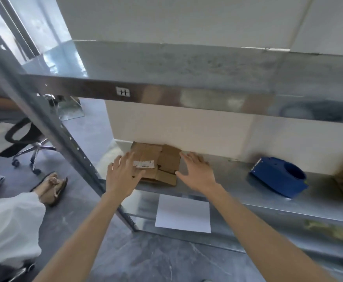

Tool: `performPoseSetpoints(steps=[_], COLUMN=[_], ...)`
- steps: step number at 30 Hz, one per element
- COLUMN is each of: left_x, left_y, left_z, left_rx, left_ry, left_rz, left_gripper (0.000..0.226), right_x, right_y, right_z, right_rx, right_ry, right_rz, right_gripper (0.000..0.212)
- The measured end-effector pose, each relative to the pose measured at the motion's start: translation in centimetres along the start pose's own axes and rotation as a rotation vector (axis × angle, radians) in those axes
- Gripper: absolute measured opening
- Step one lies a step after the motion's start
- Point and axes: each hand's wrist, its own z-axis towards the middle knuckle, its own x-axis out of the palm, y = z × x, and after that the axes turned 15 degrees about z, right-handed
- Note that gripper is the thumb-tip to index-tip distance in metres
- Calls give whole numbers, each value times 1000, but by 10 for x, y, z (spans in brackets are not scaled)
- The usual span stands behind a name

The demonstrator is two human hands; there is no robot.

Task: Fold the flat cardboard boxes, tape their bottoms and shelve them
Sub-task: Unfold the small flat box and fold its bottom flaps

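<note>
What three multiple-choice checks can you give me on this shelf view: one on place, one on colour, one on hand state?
1. Where does the stack of flat brown cardboard boxes lie?
A) in a bin
B) on the grey metal shelf, against the white wall
C) inside a drawer

2. What colour is the plastic tape dispenser?
A) red
B) blue
C) yellow

3. How is the left hand?
A) open, fingers spread
B) a closed fist
C) gripping the dispenser

Key:
1 B, the cardboard rests on the shelf by the wall.
2 B, its body is plainly blue.
3 A, its fingers are straight at the cardboard.
</note>
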Motion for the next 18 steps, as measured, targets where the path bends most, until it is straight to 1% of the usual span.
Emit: performPoseSetpoints(steps=[4,9,11,14,16,18], left_x=[19,37,41,44,45,44], left_y=[9,14,13,11,10,9], left_z=[9,27,34,46,49,49], left_rx=[-53,-94,-144,-247,-284,-308], left_ry=[100,190,232,343,348,319], left_rz=[-53,-179,-294,-523,-612,-684], left_gripper=[76,78,79,82,84,86], right_x=[28,57,65,71,73,74], right_y=[9,11,12,12,15,16], right_z=[17,40,47,57,60,62], right_rx=[62,186,233,269,279,298], right_ry=[45,51,48,39,19,-15], right_rz=[44,172,213,262,311,410], right_gripper=[73,82,85,88,90,94])
